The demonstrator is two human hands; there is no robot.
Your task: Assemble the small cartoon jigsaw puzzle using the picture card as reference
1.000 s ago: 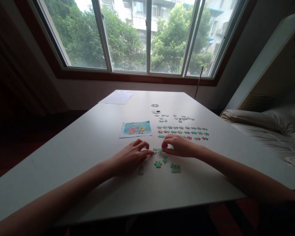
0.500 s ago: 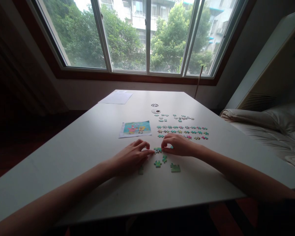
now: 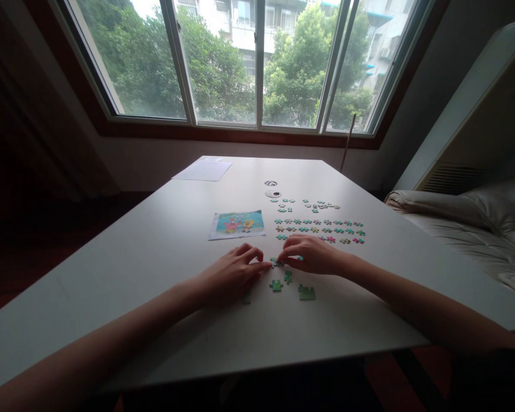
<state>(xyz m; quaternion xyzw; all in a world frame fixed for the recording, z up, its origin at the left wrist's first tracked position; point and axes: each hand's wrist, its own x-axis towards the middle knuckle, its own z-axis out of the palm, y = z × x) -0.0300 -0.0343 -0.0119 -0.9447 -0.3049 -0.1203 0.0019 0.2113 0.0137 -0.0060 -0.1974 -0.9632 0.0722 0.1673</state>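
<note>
Two bare hands meet over the table, in from its near edge & abt midway btwn its L and R edges. The puzzle pcs they work on lie flat there, right btwn the fingertips.

L hand has thumb & pointer apart, w/ a gap I can see; one tip is down by the L side of the pcs, prob. so they don't slide. R hand comes from the other side, thumb & pointer close to each other at the pcs. Can't tell if they pinch one or just press; it's too small to see.

A green pc, a thin pc & a big pc sit closer to the near edge, prob. to be in easy reach. One more peeks out by L hand.

Toward the R edge are neat rows, likely lined up so each pc is easy to spot; R hand hides a bit. Past them, loose pcs lie nearer the far edge.

The cartoon pic is L of the rows, turned this way, I guess for looking at. Two round things are nearer the far edge, & a white sheet is by the far L corner.

No brand or words I can read; any marks on the sheet are too faint.
</note>
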